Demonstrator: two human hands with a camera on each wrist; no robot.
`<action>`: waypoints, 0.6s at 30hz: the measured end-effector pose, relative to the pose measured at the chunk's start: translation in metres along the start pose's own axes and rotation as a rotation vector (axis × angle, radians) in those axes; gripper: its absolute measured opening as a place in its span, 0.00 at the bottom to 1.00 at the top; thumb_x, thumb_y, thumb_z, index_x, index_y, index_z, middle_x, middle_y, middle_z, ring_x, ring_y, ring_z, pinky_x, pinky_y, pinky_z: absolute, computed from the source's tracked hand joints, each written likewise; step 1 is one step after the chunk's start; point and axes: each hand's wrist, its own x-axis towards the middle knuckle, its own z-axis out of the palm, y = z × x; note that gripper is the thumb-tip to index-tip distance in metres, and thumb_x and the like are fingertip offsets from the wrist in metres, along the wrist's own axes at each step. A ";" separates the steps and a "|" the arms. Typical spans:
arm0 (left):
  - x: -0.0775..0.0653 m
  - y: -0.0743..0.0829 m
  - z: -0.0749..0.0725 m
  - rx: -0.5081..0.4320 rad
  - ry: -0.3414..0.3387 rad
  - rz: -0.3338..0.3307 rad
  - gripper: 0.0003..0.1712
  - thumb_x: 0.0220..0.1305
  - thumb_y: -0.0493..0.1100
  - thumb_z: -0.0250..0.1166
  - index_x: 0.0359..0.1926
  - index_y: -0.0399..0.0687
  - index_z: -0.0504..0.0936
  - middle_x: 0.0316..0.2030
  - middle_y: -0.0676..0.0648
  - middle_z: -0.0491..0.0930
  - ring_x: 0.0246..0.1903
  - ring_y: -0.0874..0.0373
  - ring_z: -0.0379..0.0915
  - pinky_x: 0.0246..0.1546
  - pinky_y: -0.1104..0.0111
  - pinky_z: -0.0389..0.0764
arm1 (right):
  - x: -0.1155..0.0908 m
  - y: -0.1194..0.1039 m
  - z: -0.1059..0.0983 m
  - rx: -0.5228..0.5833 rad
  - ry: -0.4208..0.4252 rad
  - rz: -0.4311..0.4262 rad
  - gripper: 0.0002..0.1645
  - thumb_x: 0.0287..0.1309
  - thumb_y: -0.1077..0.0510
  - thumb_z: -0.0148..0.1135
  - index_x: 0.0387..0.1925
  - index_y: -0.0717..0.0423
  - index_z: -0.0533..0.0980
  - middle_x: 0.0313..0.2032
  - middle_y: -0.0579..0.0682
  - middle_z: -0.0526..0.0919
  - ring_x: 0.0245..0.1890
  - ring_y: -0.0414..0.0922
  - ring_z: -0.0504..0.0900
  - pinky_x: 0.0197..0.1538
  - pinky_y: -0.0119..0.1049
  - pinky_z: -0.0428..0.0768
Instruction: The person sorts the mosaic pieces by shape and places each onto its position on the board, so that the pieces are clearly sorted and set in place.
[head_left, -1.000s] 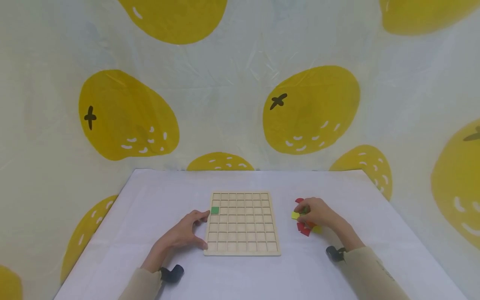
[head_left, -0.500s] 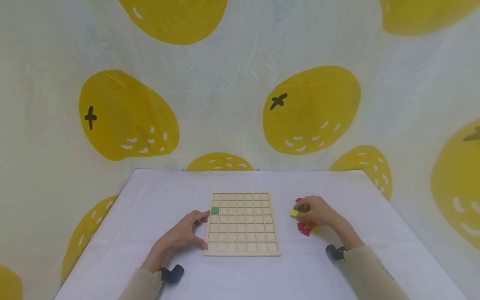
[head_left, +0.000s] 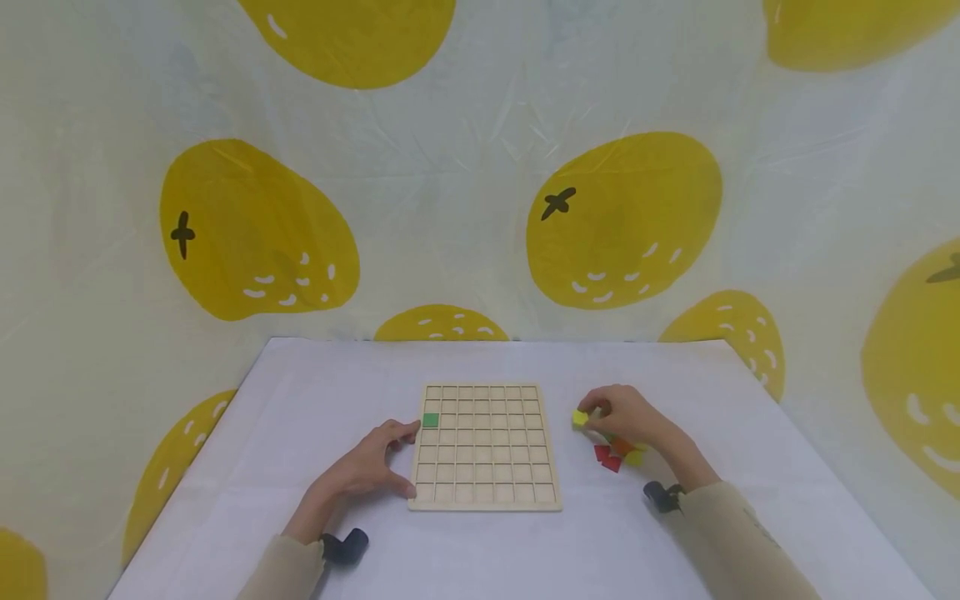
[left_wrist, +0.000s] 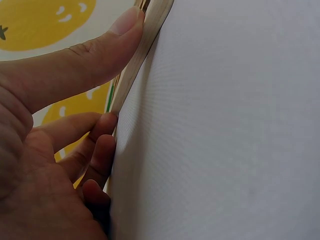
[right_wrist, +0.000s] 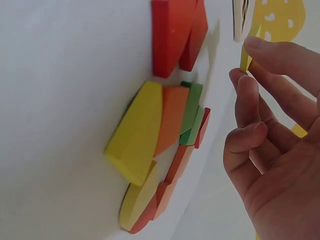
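Note:
A square wooden grid board [head_left: 486,507] lies on the white tabletop, with a green square tile [head_left: 431,420] in a cell of its left column. Spread wide, my left hand [head_left: 366,465] rests on the table with thumb and fingertips against the board's left edge; the left wrist view has the thumb [left_wrist: 95,57] along the wooden rim. To the right of the board, my right hand [head_left: 628,415] pinches a small yellow tile [head_left: 580,418] between thumb and fingers. In the right wrist view that yellow tile [right_wrist: 244,59] stands edge-on, raised over the table.
Loose coloured pieces lie under and beside my right hand: a red piece [head_left: 611,463], an orange piece [head_left: 621,447], a yellow piece [head_left: 634,457]. Green pieces [right_wrist: 190,110] show among them in the right wrist view. A fruit-patterned curtain [head_left: 450,217] hangs behind the table.
My right hand has moved left and slightly away from me, carrying the yellow tile off the pile towards the board. The left hand and board keep their place.

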 end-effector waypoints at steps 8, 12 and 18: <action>0.001 0.001 -0.001 -0.004 -0.001 0.014 0.63 0.36 0.46 0.88 0.76 0.43 0.68 0.53 0.52 0.76 0.57 0.51 0.68 0.65 0.49 0.71 | 0.003 -0.014 -0.002 0.035 -0.002 -0.021 0.14 0.59 0.58 0.71 0.48 0.51 0.86 0.40 0.47 0.85 0.38 0.46 0.76 0.39 0.36 0.79; 0.001 0.001 -0.001 0.006 -0.002 0.011 0.63 0.36 0.47 0.88 0.76 0.43 0.68 0.52 0.52 0.76 0.57 0.51 0.68 0.65 0.49 0.71 | 0.005 -0.021 0.000 0.041 -0.003 -0.014 0.14 0.59 0.56 0.73 0.48 0.49 0.86 0.42 0.46 0.85 0.36 0.46 0.76 0.37 0.36 0.79; 0.000 0.001 -0.001 0.009 -0.001 0.004 0.63 0.36 0.47 0.88 0.76 0.43 0.68 0.52 0.53 0.75 0.57 0.51 0.68 0.64 0.50 0.71 | 0.010 -0.031 0.002 0.016 -0.002 -0.079 0.14 0.58 0.57 0.73 0.48 0.49 0.86 0.42 0.45 0.87 0.35 0.44 0.76 0.37 0.35 0.77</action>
